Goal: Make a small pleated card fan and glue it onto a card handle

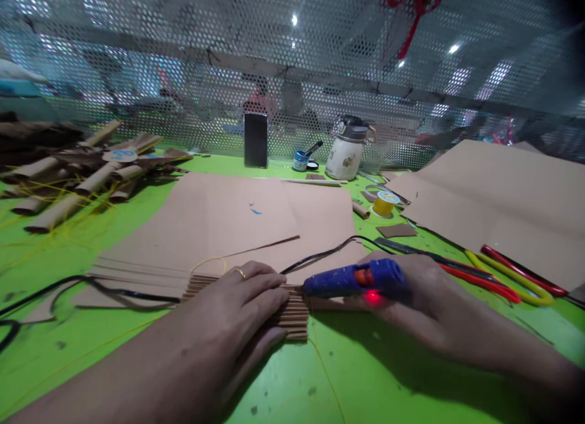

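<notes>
My left hand lies over a pleated brown paper strip, its fingers together and pressing the folds on the green table. In my right hand is a blue glue gun with a red light glowing on it. The gun's nozzle points left and is at the upper right part of the pleats, close to my left fingertips. Yellow thread runs from beneath the strip toward the front edge. Behind the strip lie large flat brown paper sheets.
Rolled paper tubes with yellow threads lie at the left. Behind stand a phone, a small jar and a white bottle. A yellow spool, scissors and more paper are at the right. Black cord crosses the table.
</notes>
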Tool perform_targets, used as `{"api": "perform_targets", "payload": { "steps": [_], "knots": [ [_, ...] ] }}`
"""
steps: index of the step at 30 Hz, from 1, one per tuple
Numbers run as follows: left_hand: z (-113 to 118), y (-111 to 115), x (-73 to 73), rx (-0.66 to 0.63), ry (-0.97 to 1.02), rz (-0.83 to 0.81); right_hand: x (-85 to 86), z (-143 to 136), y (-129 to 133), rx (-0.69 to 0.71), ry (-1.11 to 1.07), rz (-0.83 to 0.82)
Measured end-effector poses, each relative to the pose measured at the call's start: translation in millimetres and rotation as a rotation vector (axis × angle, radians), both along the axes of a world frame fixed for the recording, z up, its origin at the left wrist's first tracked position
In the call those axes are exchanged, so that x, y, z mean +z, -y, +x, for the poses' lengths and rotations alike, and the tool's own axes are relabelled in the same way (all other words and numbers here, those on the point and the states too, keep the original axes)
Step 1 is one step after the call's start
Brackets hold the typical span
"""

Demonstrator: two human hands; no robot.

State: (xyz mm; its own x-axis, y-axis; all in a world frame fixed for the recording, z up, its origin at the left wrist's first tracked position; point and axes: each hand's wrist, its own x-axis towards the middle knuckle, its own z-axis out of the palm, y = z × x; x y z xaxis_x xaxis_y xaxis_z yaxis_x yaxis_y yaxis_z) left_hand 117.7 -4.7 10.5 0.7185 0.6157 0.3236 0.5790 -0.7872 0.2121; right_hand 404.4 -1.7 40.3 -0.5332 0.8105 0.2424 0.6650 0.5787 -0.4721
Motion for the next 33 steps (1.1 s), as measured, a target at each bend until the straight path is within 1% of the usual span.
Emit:
{"api": "perform_targets", "payload": {
  "steps": [5,8,13,15,24,28,33],
  "knots": [
    [-1,1,-3.5,0.01,0.026,0.007,-1.9,-1,0,-0.014,-0.089,-0.084],
    [-2,0,-4.8,0.017,0.017,0.01,0.8,2,1,-0.02,-0.08,-0.103],
    [-1,0,-2.8,0.005,0.022,-0.006,3.7,9,4,-0.048,-0.043,-0.047],
    [-1,0,-2.0,0.003,0.022,-0.007,3.6,10,5,-0.039,-0.031,-0.032],
    [-1,0,-4.0,0.011,0.03,0.043,5.6,3,2,0.007,0.016,0.015],
    [-3,0,-4.4,0.015,0.004,0.042,6.6,2,4,0.022,0.021,0.032],
    [-3,-1,-3.8,0.014,0.002,0.013,2.8,3,5,0.011,0.047,0.091]
  ]
}}
